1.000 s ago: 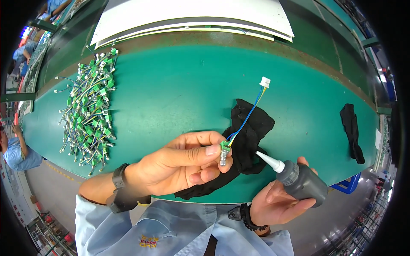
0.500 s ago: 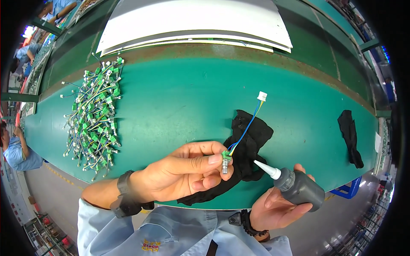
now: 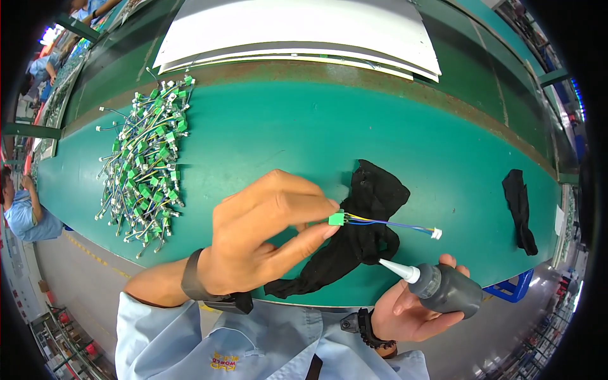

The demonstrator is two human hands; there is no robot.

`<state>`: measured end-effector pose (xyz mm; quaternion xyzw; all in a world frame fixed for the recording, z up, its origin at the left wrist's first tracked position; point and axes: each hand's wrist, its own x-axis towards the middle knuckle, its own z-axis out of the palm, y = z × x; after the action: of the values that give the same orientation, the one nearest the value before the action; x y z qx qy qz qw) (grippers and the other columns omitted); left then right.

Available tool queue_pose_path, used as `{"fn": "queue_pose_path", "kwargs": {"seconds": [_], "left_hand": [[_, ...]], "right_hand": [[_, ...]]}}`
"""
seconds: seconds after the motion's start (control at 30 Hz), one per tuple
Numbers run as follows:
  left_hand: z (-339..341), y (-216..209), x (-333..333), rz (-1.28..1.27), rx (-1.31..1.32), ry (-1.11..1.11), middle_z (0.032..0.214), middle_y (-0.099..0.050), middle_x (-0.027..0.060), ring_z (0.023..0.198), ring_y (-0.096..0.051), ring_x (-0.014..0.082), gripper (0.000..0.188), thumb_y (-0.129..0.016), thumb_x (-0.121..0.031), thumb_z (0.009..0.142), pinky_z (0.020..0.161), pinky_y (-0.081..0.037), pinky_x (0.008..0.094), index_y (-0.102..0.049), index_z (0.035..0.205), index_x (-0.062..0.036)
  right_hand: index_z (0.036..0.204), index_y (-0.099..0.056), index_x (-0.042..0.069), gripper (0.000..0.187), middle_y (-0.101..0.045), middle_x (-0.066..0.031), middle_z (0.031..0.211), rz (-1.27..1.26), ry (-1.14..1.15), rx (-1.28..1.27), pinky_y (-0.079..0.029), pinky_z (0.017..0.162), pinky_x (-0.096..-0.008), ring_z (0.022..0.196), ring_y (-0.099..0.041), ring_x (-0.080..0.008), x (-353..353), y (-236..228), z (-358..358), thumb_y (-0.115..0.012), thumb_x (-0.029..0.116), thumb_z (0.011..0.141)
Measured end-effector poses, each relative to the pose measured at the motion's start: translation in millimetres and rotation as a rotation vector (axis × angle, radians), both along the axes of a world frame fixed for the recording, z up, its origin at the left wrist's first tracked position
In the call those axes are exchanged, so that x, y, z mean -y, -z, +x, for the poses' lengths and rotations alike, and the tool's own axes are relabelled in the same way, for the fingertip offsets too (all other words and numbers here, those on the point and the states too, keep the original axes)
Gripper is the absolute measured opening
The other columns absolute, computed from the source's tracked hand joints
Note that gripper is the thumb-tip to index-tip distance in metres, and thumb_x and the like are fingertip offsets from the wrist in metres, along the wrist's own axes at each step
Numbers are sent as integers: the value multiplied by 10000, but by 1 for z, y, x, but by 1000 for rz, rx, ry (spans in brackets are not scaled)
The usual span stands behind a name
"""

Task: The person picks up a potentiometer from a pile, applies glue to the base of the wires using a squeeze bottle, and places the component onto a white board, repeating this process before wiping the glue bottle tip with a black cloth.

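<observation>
Left hand (image 3: 266, 237) raised at centre, thumb and fingertips pinched together, wristband worn on its wrist, right hand (image 3: 411, 307) held lower, palm up, fingers curled closed, both forearms sleeved in light blue

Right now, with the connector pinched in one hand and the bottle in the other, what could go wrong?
1. The dark squeeze bottle in the right hand has its white nozzle bare and pointing at the black cloth; a squeeze could drip there.
2. The left hand pinches the green connector by fingertips only; its wire lead hangs free and could snag.
</observation>
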<state>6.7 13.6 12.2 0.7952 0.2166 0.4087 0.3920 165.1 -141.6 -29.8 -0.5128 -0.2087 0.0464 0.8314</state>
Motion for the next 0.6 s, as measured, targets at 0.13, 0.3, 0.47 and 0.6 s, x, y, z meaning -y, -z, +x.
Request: {"fn": "queue_pose_path", "kwargs": {"seconds": [0.13, 0.3, 0.47, 0.6], "left_hand": [[1, 1, 2, 142, -8, -48, 807, -648, 116, 647, -615, 190, 247, -737, 50, 674, 514, -465, 273, -646, 900, 8], [-3, -2, 3, 174, -60, -15, 811, -671, 133, 637, -632, 184, 240, -736, 57, 680, 529, -469, 253, -631, 893, 21], [1, -1, 4, 145, -32, -37, 798, -669, 133, 615, -634, 177, 231, -727, 66, 676, 523, -470, 249, -631, 881, 21], [1, -1, 2, 53, -64, -120, 807, -669, 114, 614, -636, 172, 209, -721, 51, 690, 533, -475, 247, -625, 872, 17]], "right_hand": [[1277, -320, -99, 603, -432, -300, 1241, 64, 202, -121, -502, 657, -226, 348, -411, -129, -23, -12, -9, -415, 404, 959], [1284, -309, -101, 613, -432, -305, 1221, 140, 66, -103, -505, 696, -251, 329, -404, -145, -11, -5, -4, -427, 402, 955], [1278, -319, -99, 619, -427, -319, 1207, 45, -48, 1, -499, 676, -240, 373, -439, -149, 3, 3, 1, -437, 413, 950], [1280, -328, -62, 576, -398, -159, 1264, 104, -216, -46, -552, 657, -331, 992, -559, -351, 6, 4, 2, -355, 423, 971]]}}
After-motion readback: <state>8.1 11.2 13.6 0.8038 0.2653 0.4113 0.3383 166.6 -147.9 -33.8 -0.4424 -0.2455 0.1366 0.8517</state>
